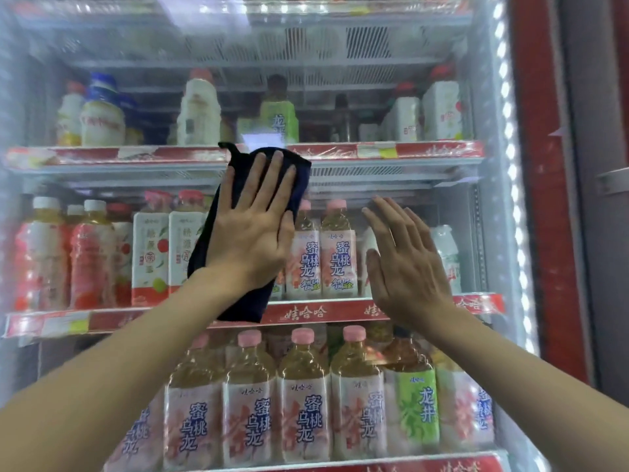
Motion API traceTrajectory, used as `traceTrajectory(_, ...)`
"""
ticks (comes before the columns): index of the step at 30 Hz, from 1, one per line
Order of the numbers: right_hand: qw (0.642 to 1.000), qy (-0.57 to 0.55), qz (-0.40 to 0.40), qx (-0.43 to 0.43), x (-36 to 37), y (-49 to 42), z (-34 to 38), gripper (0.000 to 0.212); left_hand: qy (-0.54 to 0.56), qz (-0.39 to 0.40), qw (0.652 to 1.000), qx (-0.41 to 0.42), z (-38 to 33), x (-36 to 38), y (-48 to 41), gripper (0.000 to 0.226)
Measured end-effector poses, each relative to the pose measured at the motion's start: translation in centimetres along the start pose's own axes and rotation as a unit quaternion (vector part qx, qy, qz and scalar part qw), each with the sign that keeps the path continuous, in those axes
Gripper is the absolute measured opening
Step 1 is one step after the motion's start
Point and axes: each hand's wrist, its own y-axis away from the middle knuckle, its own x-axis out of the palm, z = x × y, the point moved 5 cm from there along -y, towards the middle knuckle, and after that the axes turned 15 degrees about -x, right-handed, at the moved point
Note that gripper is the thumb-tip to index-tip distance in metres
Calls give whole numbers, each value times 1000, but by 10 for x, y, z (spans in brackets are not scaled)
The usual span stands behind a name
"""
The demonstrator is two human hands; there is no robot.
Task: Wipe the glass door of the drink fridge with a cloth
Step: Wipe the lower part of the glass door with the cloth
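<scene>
The glass door (102, 185) fills nearly the whole frame, seen from close up and slightly from below. It looks hazy and streaked, most of all toward the top and the left edge, and pale reflections lie across it.

The left grip (253, 229), a bare hand, lies flat at centre frame with its fingers straight and together, pressing a dark navy cloth (245, 303) against the glass. The cloth hangs from the upper shelf strip down to the middle one, with a small loop at its top corner.

The right grip (405, 264), just right of centre, is spread wide and holds nothing, palm toward the glass. Whether it touches the pane cannot be told.

Behind the glass, red price strips (374, 149) edge white wire shelves. The upper shelf carries white bottles (199, 110), blurred by the haze. The middle and lower shelves hold pink-capped peach tea bottles (303, 396), and a green-labelled bottle (417, 400) stands at lower right.

A strip of white lights (510, 165) runs down the inner right side of the fridge. Beyond it is the red frame (541, 199), then a grey panel (592, 233) at the right edge of the frame.
</scene>
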Motion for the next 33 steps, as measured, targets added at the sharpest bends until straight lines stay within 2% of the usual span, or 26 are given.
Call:
traceTrajectory(2,1000,5,1,1,-1,0,1,57,3,8,1000,21,-13,3,32,64)
traceTrajectory(5,1000,-17,0,1,-3,-3,1,55,-5,39,992,119,-36,6,80,64)
traceTrajectory(8,1000,-7,-20,18,-16,1,-12,48,-7,55,972,230,-31,5,65,63)
traceTrajectory(9,999,15,-30,40,-22,7,-21,46,-12,47,969,240,-30,6,46,62)
traceTrajectory(12,992,40,-44,111,-30,30,-44,44,-6,32,990,137,-35,3,-12,63)
traceTrajectory(16,992,26,-53,109,-25,40,-47,43,3,17,999,46,-58,8,-10,64)
traceTrajectory(20,992,8,-57,114,-25,40,-48,46,12,10,998,60,-84,11,34,64)
traceTrajectory(24,995,-26,-34,93,-31,43,-53,47,11,49,988,149,-114,15,89,65)
traceTrajectory(27,998,-2,-4,63,-48,58,-79,47,-3,61,972,229,-108,16,78,63)
traceTrajectory(28,998,12,1,64,-53,65,-92,47,-10,52,971,231,-104,15,62,62)
traceTrajectory(33,998,9,14,67,-51,84,-120,51,-6,11,998,54,-113,13,-15,62)
